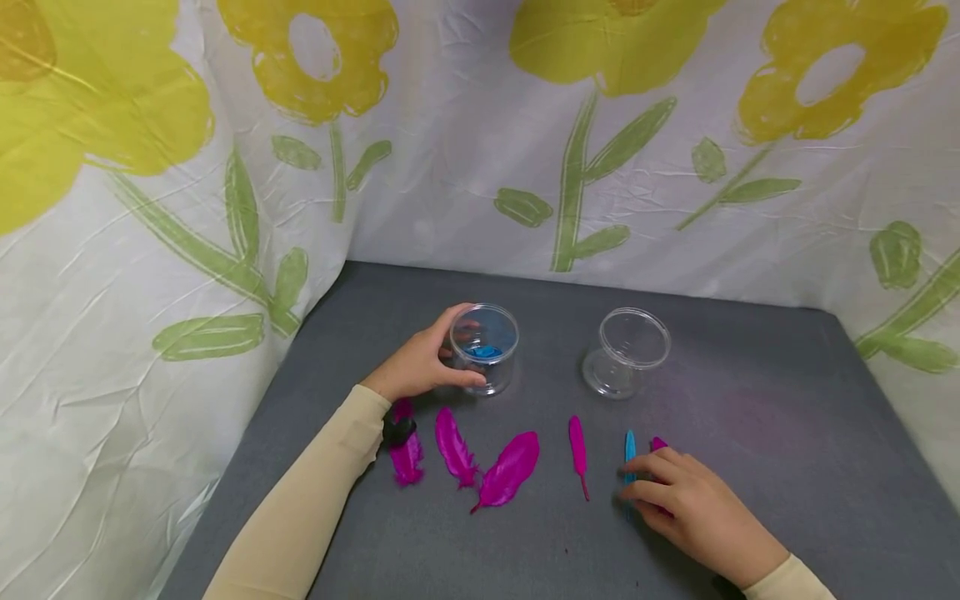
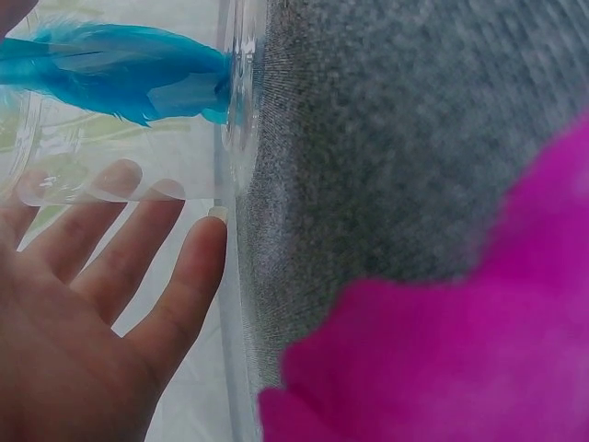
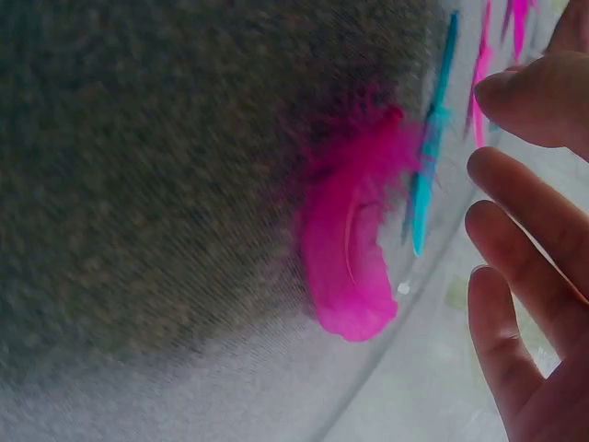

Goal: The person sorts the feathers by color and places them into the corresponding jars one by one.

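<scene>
At the middle of the table my left hand (image 1: 427, 362) holds a clear round jar (image 1: 501, 379), thumb at its near side and fingers round its left and back. Inside that jar lies a blue feather (image 2: 138, 74), low down in the head view. My right hand (image 1: 701, 508) hovers with loosely bent, parted fingers over a slim blue feather (image 1: 630, 446) and holds nothing. Close by, a magenta feather (image 3: 350, 239) is mostly hidden by this hand in the head view; in the right wrist view it shows whole, beside the blue one.
A second clear jar (image 1: 633, 342) stands to the right at the back. Several magenta feathers lie along the table front, among them a broad one (image 1: 512, 468) and a narrow one (image 1: 577, 446). Behind the grey table (image 1: 525, 550) hangs a flowered curtain (image 1: 442, 167).
</scene>
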Motion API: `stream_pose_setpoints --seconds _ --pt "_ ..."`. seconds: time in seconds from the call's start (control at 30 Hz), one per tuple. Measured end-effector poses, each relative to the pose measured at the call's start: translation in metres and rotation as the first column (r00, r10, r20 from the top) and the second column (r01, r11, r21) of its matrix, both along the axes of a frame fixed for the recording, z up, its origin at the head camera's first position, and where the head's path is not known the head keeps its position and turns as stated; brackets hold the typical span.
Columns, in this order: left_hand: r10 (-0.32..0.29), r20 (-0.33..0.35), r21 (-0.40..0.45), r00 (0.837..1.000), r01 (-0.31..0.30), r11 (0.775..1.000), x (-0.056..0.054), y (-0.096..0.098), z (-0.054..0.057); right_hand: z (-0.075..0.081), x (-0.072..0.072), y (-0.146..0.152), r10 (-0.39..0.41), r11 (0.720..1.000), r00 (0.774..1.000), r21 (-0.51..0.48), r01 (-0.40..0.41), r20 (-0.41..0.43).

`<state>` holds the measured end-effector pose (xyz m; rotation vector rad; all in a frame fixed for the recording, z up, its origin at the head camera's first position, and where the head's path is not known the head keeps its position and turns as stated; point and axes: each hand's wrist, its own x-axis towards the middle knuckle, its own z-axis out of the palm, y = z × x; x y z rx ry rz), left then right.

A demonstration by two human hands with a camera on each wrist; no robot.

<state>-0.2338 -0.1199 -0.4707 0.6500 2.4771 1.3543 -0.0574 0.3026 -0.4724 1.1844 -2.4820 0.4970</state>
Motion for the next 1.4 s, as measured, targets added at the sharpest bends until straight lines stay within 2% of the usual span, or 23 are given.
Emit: stream_pose_setpoints --seconds 0.57,0.9,1.4 --pt "-0.002 -0.002 0.001 1.000 0.002 1.000 0.000 -0.001 -0.002 -0.008 0.003 -0.001 0.023 0.999 0.999 0.046 -0.022 -0.037" --pt "-0.005 0.000 0.005 1.000 0.005 1.000 -0.001 -0.001 -0.002 -0.008 0.003 -0.005 0.014 0.993 0.998 0.117 -0.007 -0.058" --pt "0.000 -0.008 0.000 1.000 0.000 1.000 0.000 -0.001 -0.003 -0.005 0.000 -0.012 0.053 0.980 0.987 0.196 -0.023 -0.150"
